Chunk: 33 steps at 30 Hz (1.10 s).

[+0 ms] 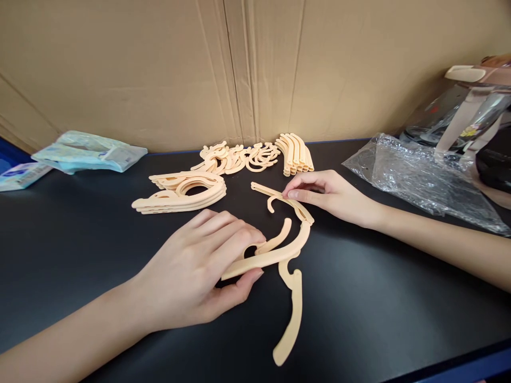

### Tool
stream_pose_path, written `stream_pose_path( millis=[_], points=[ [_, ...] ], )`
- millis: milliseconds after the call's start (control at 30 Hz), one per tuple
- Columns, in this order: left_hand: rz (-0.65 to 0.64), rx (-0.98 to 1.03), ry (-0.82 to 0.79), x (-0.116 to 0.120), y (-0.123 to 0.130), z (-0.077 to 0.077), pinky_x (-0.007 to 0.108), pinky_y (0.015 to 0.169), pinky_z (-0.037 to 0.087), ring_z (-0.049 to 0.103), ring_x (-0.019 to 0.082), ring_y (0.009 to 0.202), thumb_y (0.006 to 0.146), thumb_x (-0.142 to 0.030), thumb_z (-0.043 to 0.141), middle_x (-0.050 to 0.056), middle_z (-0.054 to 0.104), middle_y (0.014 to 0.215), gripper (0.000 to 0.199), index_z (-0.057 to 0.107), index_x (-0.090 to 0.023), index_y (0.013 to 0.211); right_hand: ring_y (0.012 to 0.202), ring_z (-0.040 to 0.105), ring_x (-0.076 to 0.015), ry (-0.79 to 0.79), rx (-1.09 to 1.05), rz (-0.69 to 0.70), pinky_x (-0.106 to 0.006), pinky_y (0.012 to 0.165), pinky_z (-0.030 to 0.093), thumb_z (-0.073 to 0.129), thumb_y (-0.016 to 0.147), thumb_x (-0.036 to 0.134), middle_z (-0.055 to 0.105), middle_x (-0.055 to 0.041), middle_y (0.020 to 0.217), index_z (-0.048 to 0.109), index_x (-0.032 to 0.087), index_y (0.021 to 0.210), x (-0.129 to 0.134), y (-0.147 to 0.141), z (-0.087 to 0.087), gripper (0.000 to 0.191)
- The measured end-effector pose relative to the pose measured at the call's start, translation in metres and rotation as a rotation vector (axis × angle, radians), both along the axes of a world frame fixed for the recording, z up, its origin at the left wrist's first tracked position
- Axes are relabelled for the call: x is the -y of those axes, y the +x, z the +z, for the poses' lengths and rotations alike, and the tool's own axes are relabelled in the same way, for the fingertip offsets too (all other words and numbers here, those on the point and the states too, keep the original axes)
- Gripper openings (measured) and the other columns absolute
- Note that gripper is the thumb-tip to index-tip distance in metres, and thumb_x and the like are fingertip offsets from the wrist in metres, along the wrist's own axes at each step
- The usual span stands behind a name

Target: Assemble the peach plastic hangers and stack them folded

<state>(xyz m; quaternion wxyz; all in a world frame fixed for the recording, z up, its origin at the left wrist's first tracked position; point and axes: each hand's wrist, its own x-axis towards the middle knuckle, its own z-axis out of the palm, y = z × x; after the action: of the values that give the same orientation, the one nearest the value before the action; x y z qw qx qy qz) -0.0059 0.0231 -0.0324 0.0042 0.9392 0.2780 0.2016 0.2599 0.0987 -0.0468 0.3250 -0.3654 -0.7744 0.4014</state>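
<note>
Black tabletop (359,298) bears curved, smooth beige pieces (285,252).

No text, brand or number can be read. Dark blue marks on the light-blue and white soft plastic packet (90,152) at far left, and on the smaller white and blue packet (24,175) beside it, are too small to make out, as is a red mark on the clear, pink-lidded plastic bottle (459,114) at far right.
</note>
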Motion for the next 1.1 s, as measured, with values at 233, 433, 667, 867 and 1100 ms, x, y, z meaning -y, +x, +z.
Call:
stream_pose_path(
  millis=[233, 433, 667, 867, 1100],
  points=[
    [-0.091, -0.013, -0.049, -0.005, -0.001, -0.006, 0.029, 0.089, 0.047, 0.06, 0.018, 0.104, 0.102, -0.01, 0.042, 0.007, 0.065, 0.119, 0.022, 0.055, -0.015, 0.119, 0.086, 0.066, -0.0182, 0.028, 0.025, 0.041, -0.031, 0.082, 0.05, 0.066, 0.092, 0.042, 0.073, -0.0026, 0.092, 0.074, 0.019, 0.092, 0.002, 0.001, 0.002, 0.025],
    [0.139, 0.029, 0.015, -0.011, -0.004, -0.01, 0.034, 0.099, 0.045, 0.059, 0.022, 0.114, 0.104, -0.018, 0.047, 0.008, 0.063, 0.12, 0.016, 0.055, -0.017, 0.118, 0.104, 0.069, -0.021, -0.058, -0.024, 0.179, -0.034, 0.095, 0.051, 0.066, 0.093, 0.038, 0.075, -0.0046, 0.109, 0.075, 0.02, 0.102, 0.006, 0.001, 0.006, 0.022],
    [0.288, 0.078, -0.057, -0.014, -0.005, -0.012, 0.025, 0.06, 0.04, 0.053, 0.013, 0.067, 0.099, -0.022, 0.053, -0.004, 0.051, 0.076, 0.005, 0.053, -0.021, 0.094, 0.084, 0.068, -0.018, 0.176, 0.088, 0.036, -0.029, 0.076, 0.052, 0.063, 0.096, 0.037, 0.075, -0.0047, 0.09, 0.074, 0.017, 0.091, 0.008, 0.0, 0.002, 0.023],
    [0.091, 0.091, -0.142, -0.012, -0.005, -0.014, 0.025, 0.075, 0.045, 0.058, 0.014, 0.088, 0.102, -0.024, 0.051, 0.0, 0.06, 0.097, 0.005, 0.052, -0.021, 0.105, 0.068, 0.064, -0.0115, 0.264, 0.15, 0.148, -0.022, 0.064, 0.048, 0.059, 0.099, 0.031, 0.072, -0.0009, 0.077, 0.071, 0.015, 0.096, 0.013, -0.001, 0.001, 0.02],
    [0.091, 0.032, -0.148, -0.01, -0.005, -0.013, 0.028, 0.087, 0.044, 0.057, 0.018, 0.101, 0.106, -0.033, 0.046, 0.002, 0.06, 0.111, 0.019, 0.052, -0.021, 0.12, 0.07, 0.057, -0.0116, 0.619, 0.173, 0.318, -0.022, 0.066, 0.044, 0.052, 0.101, 0.014, 0.068, -0.0024, 0.08, 0.067, 0.013, 0.103, 0.023, -0.002, 0.0, 0.016]
  ],
)
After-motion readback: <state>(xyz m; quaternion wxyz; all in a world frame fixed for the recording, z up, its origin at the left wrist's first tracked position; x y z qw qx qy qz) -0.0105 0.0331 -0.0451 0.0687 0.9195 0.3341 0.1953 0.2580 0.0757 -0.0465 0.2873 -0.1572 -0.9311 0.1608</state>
